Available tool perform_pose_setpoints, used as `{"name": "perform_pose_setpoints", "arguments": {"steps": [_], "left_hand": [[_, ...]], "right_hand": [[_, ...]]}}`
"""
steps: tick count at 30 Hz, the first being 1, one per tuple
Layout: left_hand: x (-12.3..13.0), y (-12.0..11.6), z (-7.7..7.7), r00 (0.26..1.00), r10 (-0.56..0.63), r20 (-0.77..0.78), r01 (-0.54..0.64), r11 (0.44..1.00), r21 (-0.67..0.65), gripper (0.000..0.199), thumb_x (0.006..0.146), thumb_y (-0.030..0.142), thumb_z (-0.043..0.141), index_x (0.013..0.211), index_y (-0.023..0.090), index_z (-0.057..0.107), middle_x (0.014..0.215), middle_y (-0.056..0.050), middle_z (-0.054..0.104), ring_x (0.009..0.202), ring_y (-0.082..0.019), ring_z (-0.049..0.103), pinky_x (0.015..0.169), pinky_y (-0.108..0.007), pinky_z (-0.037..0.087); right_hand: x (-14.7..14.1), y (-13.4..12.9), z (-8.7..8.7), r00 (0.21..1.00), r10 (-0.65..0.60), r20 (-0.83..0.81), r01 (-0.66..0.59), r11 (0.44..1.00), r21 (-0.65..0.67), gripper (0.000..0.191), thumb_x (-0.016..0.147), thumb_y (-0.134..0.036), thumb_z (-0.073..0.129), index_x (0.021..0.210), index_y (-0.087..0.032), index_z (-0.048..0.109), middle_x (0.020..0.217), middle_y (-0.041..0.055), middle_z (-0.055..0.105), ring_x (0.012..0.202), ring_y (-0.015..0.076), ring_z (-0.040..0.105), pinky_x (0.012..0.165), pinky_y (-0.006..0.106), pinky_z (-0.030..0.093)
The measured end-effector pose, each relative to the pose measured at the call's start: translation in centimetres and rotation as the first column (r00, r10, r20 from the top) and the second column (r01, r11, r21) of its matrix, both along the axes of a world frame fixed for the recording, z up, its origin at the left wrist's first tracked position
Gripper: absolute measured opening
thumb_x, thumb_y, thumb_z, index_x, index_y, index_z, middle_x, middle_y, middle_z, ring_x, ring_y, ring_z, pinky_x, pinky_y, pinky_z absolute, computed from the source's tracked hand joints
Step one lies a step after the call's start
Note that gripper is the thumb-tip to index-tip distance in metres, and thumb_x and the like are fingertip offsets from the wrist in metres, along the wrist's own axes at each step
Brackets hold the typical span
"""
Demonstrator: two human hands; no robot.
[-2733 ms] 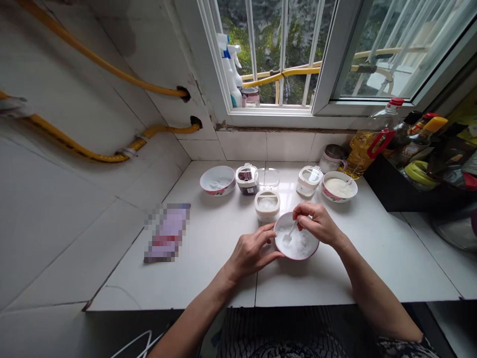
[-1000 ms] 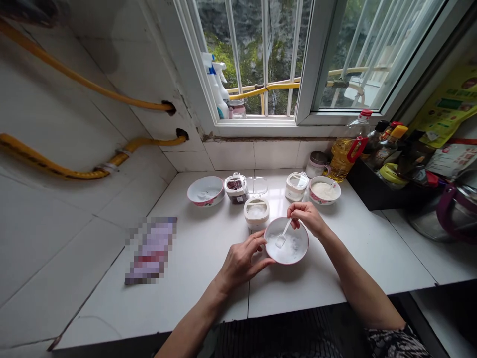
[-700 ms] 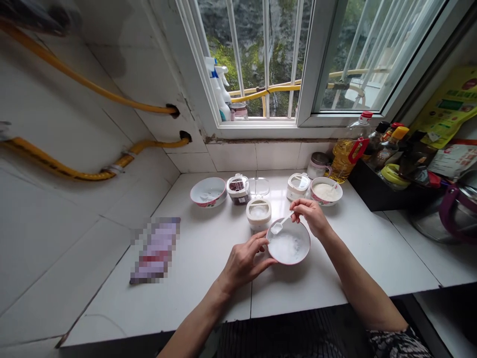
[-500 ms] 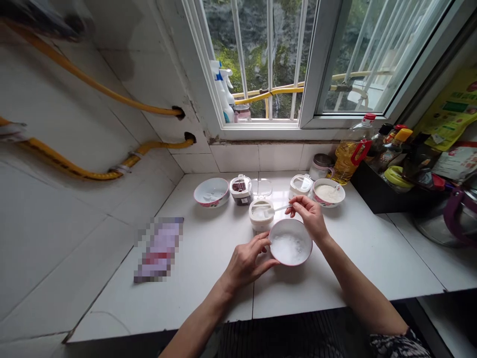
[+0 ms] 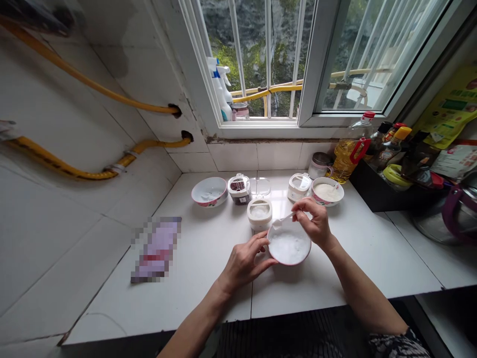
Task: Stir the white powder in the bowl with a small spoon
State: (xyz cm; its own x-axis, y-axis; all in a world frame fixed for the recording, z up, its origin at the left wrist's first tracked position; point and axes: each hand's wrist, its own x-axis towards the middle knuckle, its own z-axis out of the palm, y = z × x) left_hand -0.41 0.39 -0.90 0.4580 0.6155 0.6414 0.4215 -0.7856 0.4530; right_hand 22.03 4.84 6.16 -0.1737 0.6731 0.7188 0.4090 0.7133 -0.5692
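Observation:
My left hand (image 5: 249, 259) grips the left rim of a pink-edged bowl (image 5: 290, 252) that stands on the counter with white granules inside. Between the thumb and fingers of my right hand (image 5: 312, 220) is the handle of a small white spoon (image 5: 280, 222). The spoon's head is above the bowl's far left rim and seems to carry something white. Just behind the bowl is an open white seasoning jar (image 5: 260, 213) with white contents, its clear lid (image 5: 261, 186) flipped up.
Behind stand a bowl (image 5: 209, 192), a jar with dark red contents (image 5: 239, 188), another white jar (image 5: 299, 186) and a bowl of pale grains (image 5: 328, 191). An oil bottle (image 5: 348, 151) and a black box (image 5: 367, 185) are at right. A blurred purple packet (image 5: 158, 248) lies left.
My right hand has drawn the spoon out of the white seasoning jar and brought it right and towards me, over the bowl's rim. My left hand keeps its grip on the bowl.

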Motion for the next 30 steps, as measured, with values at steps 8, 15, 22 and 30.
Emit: {"name": "perform_pose_setpoints", "arguments": {"steps": [8, 15, 22, 30], "left_hand": [[-0.2, 0.0, 0.0, 1.000, 0.002, -0.027, -0.002, 1.000, -0.009, 0.029, 0.094, 0.043, 0.063, 0.107, 0.018, 0.058, 0.123, -0.018, 0.069, 0.072, -0.017, 0.074, 0.060, -0.027, 0.060], [-0.2, -0.1, -0.1, 1.000, 0.003, -0.025, -0.003, 1.000, -0.012, 0.029, 0.094, 0.043, 0.064, 0.107, 0.018, 0.058, 0.123, -0.019, 0.069, 0.085, -0.021, 0.076, 0.062, -0.028, 0.062], [0.0, 0.0, -0.1, 1.000, 0.000, -0.007, 0.000, 1.000, -0.002, 0.030, 0.094, 0.044, 0.063, 0.106, 0.017, 0.057, 0.122, -0.020, 0.069, 0.081, -0.020, 0.076, 0.060, -0.027, 0.062], [-0.1, -0.1, 0.0, 1.000, -0.002, -0.018, 0.002, 1.000, -0.020, 0.030, 0.095, 0.044, 0.062, 0.107, 0.017, 0.056, 0.123, -0.019, 0.069, 0.081, -0.019, 0.075, 0.062, -0.026, 0.062]], "right_hand": [[0.0, 0.2, -0.8, 0.953, 0.179, 0.246, -0.111, 0.958, -0.266, 0.019, 0.074, -0.008, 0.049, 0.069, -0.020, 0.063, 0.063, 0.0002, 0.066, 0.063, 0.0152, 0.054, 0.074, 0.031, 0.046], [-0.5, 0.0, -0.7, 0.963, 0.245, 0.116, -0.168, 0.874, -0.456, 0.020, 0.072, -0.007, 0.046, 0.067, -0.019, 0.061, 0.051, -0.0030, 0.061, 0.054, 0.0130, 0.053, 0.073, 0.030, 0.047], [0.5, 0.8, -0.5, 0.966, 0.126, -0.226, -0.248, 0.707, -0.663, 0.012, 0.069, -0.020, 0.050, 0.066, -0.018, 0.061, 0.050, -0.0030, 0.057, 0.046, 0.0111, 0.051, 0.049, 0.023, 0.040], [0.0, 0.4, -0.7, 0.979, 0.201, -0.021, -0.177, 0.803, -0.569, 0.015, 0.070, -0.013, 0.047, 0.065, -0.018, 0.061, 0.049, -0.0033, 0.058, 0.049, 0.0113, 0.051, 0.054, 0.023, 0.042]]}}
